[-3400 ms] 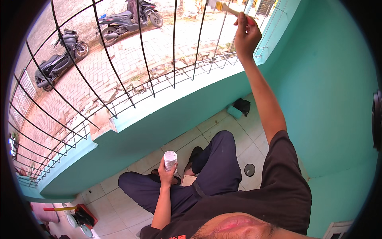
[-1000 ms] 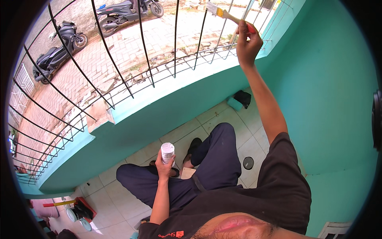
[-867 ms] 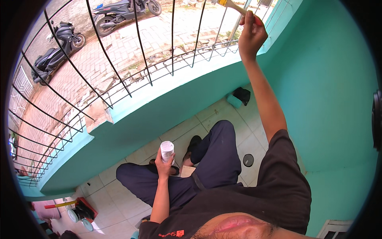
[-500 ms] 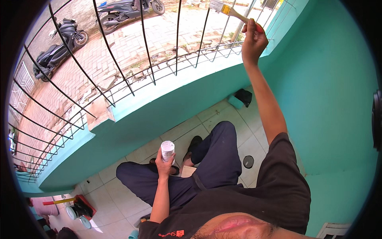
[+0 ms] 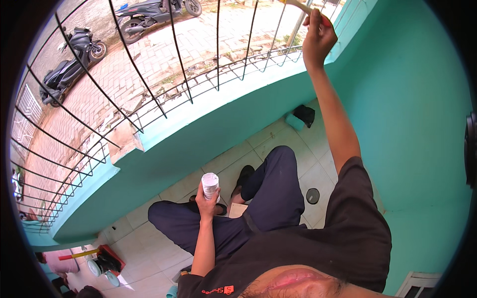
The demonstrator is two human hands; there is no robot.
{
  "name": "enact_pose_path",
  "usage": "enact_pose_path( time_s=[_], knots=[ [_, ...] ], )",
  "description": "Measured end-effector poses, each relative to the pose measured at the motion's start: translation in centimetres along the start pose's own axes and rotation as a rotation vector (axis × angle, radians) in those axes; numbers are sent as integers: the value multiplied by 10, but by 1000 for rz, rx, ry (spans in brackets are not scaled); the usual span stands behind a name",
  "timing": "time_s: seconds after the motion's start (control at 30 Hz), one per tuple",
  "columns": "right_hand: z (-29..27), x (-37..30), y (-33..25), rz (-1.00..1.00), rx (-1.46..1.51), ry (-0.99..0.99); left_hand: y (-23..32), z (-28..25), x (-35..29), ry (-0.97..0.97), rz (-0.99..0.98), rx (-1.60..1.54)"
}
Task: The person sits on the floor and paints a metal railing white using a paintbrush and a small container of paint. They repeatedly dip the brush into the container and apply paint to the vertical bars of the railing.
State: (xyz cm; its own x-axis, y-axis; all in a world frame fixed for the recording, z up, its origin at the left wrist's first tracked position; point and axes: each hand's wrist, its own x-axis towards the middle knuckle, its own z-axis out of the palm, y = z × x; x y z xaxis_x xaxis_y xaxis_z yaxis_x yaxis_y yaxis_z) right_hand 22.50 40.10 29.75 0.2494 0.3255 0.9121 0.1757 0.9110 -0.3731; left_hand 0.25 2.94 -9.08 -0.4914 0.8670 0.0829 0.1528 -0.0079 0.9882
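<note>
Two hands occupied: just beyond my dark shirt (image 5: 303,253), my left hand (image 5: 206,202) curls its fingers around a white can (image 5: 210,182), held in front of my lap with its top facing me. My legs (image 5: 277,188) are folded on the tiled floor (image 5: 149,241), where a pale board (image 5: 237,210) lies between them. A dark disc (image 5: 312,196) rests near my right knee; well to the left is a red dustpan (image 5: 117,259). Farther off, a teal-and-black bundle (image 5: 300,117) sits at the foot of the low wall (image 5: 213,134). Out on the far right, at full reach, my right hand (image 5: 319,42) pinches the handle of a brush (image 5: 298,6) between thumb and fingers. The brush's head runs out of view, so I cannot tell whether it touches the bars (image 5: 217,49). Beyond them, to the left, a motorbike (image 5: 62,77) and a farther scooter (image 5: 149,17) stand on the paving (image 5: 201,44).
</note>
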Motion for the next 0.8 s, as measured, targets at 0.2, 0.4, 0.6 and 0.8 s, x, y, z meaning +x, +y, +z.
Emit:
enact_pose_path(
  time_s=[0.2, 0.4, 0.6, 0.8],
  knots=[
    [0, -4, 2, 30, -21, -71, -6, 1, 0, 13, 2, 16],
    [-5, 5, 3, -56, 14, -37, -9, 3, -1, 18, -12, -2],
    [3, 0, 2, -10, -68, -29, -14, 2, 0, 24, -1, -8],
    [-19, -19, 19, -34, -191, -105, -5, 5, 1, -7, 43, 16]
  ],
)
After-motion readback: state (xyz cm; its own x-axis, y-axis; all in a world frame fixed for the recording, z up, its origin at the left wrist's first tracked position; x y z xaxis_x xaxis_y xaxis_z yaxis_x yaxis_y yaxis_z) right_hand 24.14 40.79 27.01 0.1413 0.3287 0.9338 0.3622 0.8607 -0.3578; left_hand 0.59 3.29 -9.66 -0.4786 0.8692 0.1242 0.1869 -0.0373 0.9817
